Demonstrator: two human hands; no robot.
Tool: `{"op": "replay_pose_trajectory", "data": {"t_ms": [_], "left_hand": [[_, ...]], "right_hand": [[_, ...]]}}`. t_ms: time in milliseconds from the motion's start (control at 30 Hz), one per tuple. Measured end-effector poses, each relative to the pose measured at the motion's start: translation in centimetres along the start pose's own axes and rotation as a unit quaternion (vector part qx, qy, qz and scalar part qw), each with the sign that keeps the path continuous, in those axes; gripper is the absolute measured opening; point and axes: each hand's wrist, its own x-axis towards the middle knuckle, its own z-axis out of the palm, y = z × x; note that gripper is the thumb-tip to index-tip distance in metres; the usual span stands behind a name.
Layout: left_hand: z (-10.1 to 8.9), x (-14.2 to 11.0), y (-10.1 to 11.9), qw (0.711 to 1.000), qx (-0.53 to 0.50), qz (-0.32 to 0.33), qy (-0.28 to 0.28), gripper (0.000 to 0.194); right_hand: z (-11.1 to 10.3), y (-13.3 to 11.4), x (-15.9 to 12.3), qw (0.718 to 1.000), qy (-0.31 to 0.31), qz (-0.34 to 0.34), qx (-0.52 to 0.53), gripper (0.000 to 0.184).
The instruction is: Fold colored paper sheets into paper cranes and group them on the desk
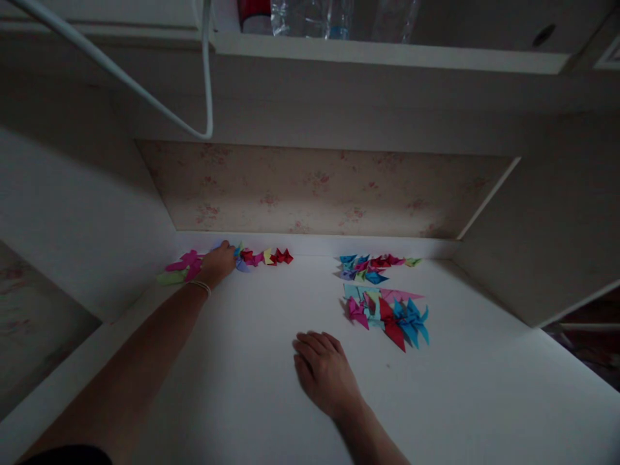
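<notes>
My left hand [219, 263] reaches to the back left of the white desk, among small folded-paper pieces. Its fingers are bent together, and what they hold, if anything, is hidden behind the hand. Left of it lie a magenta origami piece [188, 261] and a light green folded paper [173, 278]. Just to its right, a row of small origami pieces [252, 258] in red, pink, yellow and blue runs along the back edge. My right hand [322, 371] rests palm down on the desk, holding nothing, its fingers stretched out and slightly curved.
At the back right lies a group of small origami pieces [372, 265]. In front of it are larger ones, including a red piece [391, 323] and a blue piece [413, 320]. A white cable [145, 93] hangs at upper left. A shelf [387, 57] holding clear plastic spans above.
</notes>
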Motion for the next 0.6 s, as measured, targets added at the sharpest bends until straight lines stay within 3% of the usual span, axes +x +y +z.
{"op": "replay_pose_trajectory", "data": {"t_ms": [167,267,333,367,500,600], "left_hand": [[-1.2,-3.0,1.2,0.997,-0.036,0.004,0.062,0.035],[-1.7,-5.9,2.5,0.978,-0.18,-0.019,0.107,0.032],[-2.1,-8.4,3.7,0.939,-0.331,-0.055,0.074,0.032],[-2.3,-9.8,4.5,0.9,-0.425,-0.079,0.051,0.033],[-3.4,-15.7,8.2,0.664,-0.74,-0.103,-0.017,0.036],[-3.6,-19.1,10.8,0.55,-0.825,-0.114,-0.063,0.035]], "right_hand": [[0.1,0.0,-0.1,1.0,0.004,0.0,0.004,0.03],[0.3,0.2,-0.2,1.0,0.005,-0.002,0.012,0.03],[0.3,0.4,-0.3,1.0,0.006,-0.001,0.02,0.029],[0.3,0.4,-0.3,1.0,0.006,-0.001,0.025,0.029],[0.2,0.5,-0.3,0.998,0.016,0.0,0.068,0.026],[0.6,-0.2,0.1,0.979,0.04,0.066,0.187,0.025]]}}
